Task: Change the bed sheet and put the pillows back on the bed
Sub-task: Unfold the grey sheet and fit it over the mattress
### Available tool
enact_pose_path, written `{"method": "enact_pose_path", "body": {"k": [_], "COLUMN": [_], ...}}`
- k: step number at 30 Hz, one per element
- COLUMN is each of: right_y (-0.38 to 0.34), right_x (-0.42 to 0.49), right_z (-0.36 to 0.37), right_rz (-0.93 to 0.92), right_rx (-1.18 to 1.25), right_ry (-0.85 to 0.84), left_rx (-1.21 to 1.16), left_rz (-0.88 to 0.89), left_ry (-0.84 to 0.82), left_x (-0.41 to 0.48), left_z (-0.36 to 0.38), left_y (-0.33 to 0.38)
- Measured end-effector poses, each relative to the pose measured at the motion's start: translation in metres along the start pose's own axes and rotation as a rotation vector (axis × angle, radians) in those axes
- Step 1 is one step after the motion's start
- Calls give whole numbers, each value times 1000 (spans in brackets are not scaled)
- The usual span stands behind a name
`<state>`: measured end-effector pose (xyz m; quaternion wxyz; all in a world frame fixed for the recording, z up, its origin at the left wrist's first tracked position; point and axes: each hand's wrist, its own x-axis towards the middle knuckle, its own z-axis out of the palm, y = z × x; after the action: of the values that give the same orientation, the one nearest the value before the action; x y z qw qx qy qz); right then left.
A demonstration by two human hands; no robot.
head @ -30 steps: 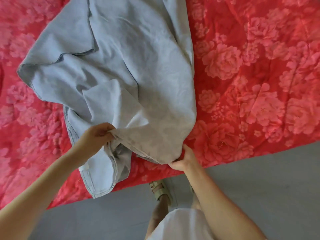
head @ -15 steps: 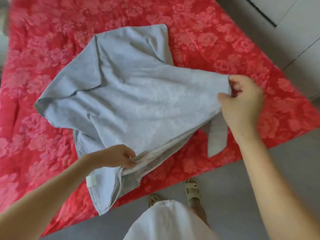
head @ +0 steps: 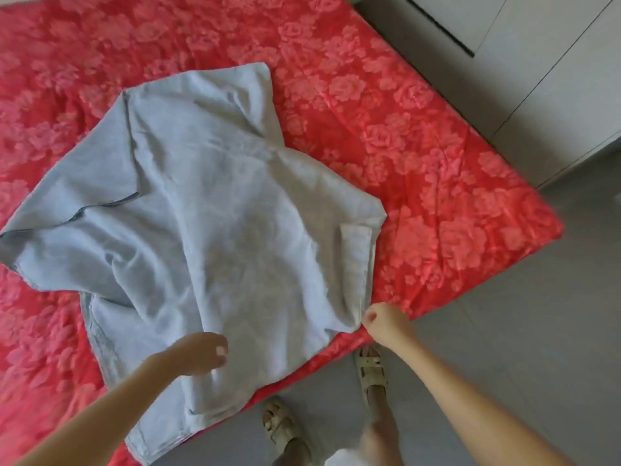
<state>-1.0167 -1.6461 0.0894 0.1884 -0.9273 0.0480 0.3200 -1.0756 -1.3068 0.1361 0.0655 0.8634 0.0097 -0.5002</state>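
Down has come my right hand (head: 384, 322). A moment ago it held the blue sheet (head: 218, 213) up high on the right. Now the sheet lies flat and the hand is low, at the near edge.

The big bed (head: 437, 156) fills most of my view, with a red flower cover spread over it. The blue sheet lies on top, in the middle and to the left. It is bunched and folded over itself, and one end hangs off the near edge.

My right hand is curled at the sheet's near right corner and looks to pinch it. My left hand (head: 198, 353) is loosely curled over the near part of the sheet. I cannot tell if it holds any cloth.

I think I am at the spreading step. Next I need a firm hold on two corners, then to pull them wide apart. I see no pillows.
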Motion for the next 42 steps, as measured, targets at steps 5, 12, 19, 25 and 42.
{"method": "enact_pose_path", "body": {"k": [5,12,19,25,42], "right_y": [64,77,43,62,136], "right_x": [62,160,230,217,117], "right_z": [-25,-33,-2,-10,-118], "right_rz": [203,324,341,231,350], "right_rx": [439,890,960,1006,1252], "right_ry": [42,-65,-146,-167,-275], "left_rx": [-275,-599,-605,-588,-839], "left_rz": [28,-91,-125,-96,219], "left_ry": [225,417,483,487,343], "left_x": [59,154,237,257,196], "left_z": [-27,-51,-38,-26,-58], "left_y": [91,220,261,267,355]}}
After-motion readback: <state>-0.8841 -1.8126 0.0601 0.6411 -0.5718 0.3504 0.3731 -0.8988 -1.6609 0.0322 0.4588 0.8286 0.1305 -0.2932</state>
